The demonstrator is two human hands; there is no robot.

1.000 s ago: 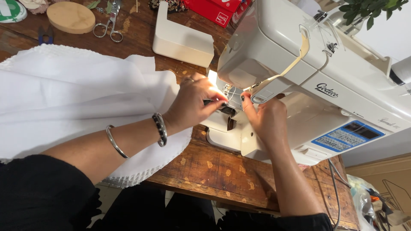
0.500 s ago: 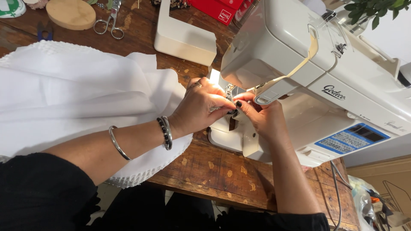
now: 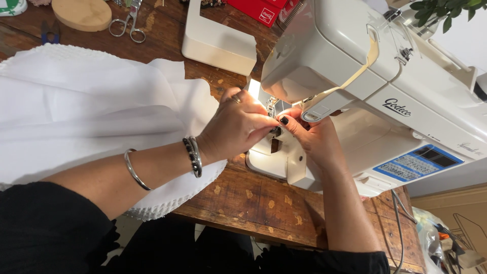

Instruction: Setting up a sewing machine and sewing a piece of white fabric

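Both my hands meet under the head of a cream sewing machine [image 3: 375, 86], at its lit needle and presser foot [image 3: 274, 133]. My left hand [image 3: 236, 127], with a ring, a beaded bracelet and a metal bangle on the arm, pinches thumb and forefinger at the presser foot. Coming from the right, my right hand [image 3: 312, 139] has its dark-nailed fingertips against the same spot. What lies between the fingers is hidden. A large white fabric [image 3: 86, 106] with a scalloped edge is spread under my left forearm.
On the worn wooden table [image 3: 264, 203] lie scissors [image 3: 129, 23], a round wooden disc [image 3: 81, 14], a blue-handled tool [image 3: 50, 33], a white detached machine part [image 3: 218, 43] and a red box [image 3: 258, 10]. A cable [image 3: 398, 223] hangs at the right edge.
Both hands have drawn closer together at the needle, the left sliding slightly right. The fabric has stayed in place.
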